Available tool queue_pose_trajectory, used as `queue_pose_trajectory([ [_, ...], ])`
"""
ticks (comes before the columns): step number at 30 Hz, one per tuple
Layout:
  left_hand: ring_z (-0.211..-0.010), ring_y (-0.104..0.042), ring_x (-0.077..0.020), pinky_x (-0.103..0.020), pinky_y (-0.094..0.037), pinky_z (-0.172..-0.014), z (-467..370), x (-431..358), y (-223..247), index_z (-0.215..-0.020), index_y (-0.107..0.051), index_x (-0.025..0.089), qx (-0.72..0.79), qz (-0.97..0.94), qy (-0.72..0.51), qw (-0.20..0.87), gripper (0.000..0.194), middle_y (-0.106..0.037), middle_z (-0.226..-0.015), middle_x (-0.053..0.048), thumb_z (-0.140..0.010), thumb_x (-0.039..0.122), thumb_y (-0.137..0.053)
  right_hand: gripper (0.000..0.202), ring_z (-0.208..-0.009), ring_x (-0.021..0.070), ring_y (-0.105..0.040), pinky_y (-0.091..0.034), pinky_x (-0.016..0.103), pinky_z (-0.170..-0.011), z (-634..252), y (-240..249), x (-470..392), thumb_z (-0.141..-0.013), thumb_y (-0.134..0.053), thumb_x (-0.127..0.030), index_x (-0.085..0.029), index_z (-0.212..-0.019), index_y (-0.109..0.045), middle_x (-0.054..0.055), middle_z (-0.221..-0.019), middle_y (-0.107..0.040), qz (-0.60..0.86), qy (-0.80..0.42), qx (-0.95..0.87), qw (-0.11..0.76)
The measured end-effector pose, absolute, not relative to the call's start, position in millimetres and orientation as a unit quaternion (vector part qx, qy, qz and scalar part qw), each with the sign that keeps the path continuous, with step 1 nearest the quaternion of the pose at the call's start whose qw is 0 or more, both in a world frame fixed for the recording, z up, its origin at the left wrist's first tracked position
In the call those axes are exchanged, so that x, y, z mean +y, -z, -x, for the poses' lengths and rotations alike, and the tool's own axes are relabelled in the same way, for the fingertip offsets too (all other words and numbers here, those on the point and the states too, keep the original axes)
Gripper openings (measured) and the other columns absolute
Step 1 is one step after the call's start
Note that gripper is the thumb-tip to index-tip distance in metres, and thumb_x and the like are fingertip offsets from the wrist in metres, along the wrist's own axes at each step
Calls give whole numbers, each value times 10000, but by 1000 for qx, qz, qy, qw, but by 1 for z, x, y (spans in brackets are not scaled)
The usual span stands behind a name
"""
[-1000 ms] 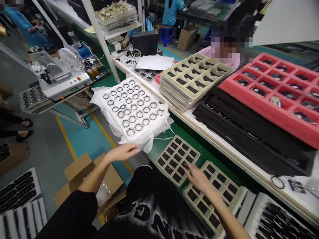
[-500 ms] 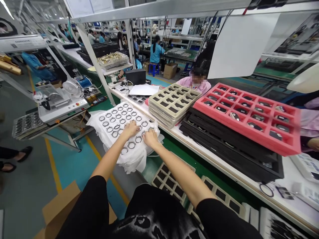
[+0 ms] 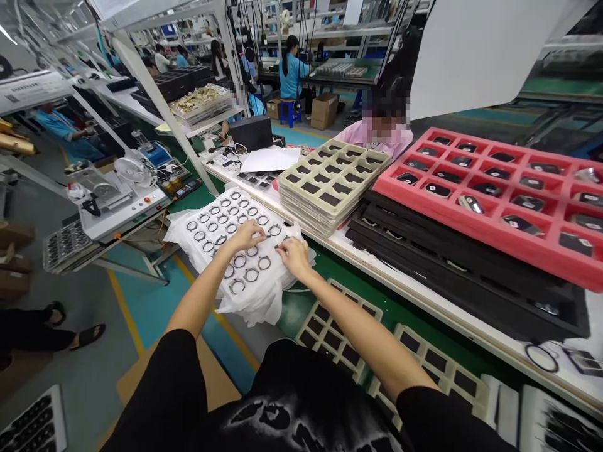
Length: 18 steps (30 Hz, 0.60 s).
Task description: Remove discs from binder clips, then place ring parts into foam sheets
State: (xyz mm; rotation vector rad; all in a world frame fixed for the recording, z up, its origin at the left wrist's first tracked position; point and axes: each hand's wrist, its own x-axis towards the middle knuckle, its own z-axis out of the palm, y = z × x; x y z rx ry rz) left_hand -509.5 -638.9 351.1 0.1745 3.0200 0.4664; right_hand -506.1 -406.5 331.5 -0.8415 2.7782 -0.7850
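Observation:
Rows of dark rings (image 3: 252, 275) lie on a tray wrapped in thin white sheeting (image 3: 257, 306). Over the middle of that tray is my left hand (image 3: 249, 236), its fingers bent and pressed together; what they hold, if anything, is too small to make out. My right hand (image 3: 293, 256) is at the tray's right edge, fingers pinched close to the rings, and its contents are also too small to tell. The two hands are a short distance apart.
Right of the tray stand stacked beige trays (image 3: 320, 194) and a red foam tray (image 3: 499, 188) on black trays (image 3: 452, 270). A fan machine (image 3: 120, 204) stands left. Beige trays (image 3: 336, 329) lie below the bench edge. A person in pink (image 3: 377, 135) sits across the bench.
The view has shifted, so the red tray appears larger and nearer. My left hand has curled its fingers more, and my right hand has lifted slightly off the rings.

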Motion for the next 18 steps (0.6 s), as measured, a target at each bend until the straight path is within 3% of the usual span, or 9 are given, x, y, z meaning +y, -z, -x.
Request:
queue_pose_trajectory([
  [4, -1099, -478, -280, -459, -329, -972, 524, -631, -353, -1013, -789, 216, 991, -78, -103, -45, 251, -543, -1087, -108, -972, 390, -613, 294, -1152, 260, -511, -307, 382, -952, 522, -333, -398, -1047, -490, -350, -236, -1132, -747, 105, -1181, -635, 252, 238, 938, 21],
  [12, -1164, -400, -325, -492, -311, -966, 540, -626, -338, -1182, -751, 302, 993, -102, -34, 50, 280, -469, -1263, -129, -936, 294, -617, 332, -1231, 352, -513, -317, 464, -1018, 527, -330, -424, -951, -593, -381, -150, -1110, -771, 202, -1276, -633, 201, 204, 954, 93],
  [18, -1148, -406, -319, -481, -307, -966, 549, -632, -342, -1076, -757, 285, 990, -117, -26, 70, 203, -497, -1218, -119, -908, 308, -646, 272, -1232, 364, -560, -336, 486, -1024, 537, -340, -437, -900, -662, -291, -153, -1111, -763, 224, -1293, -650, 157, 235, 948, 149],
])
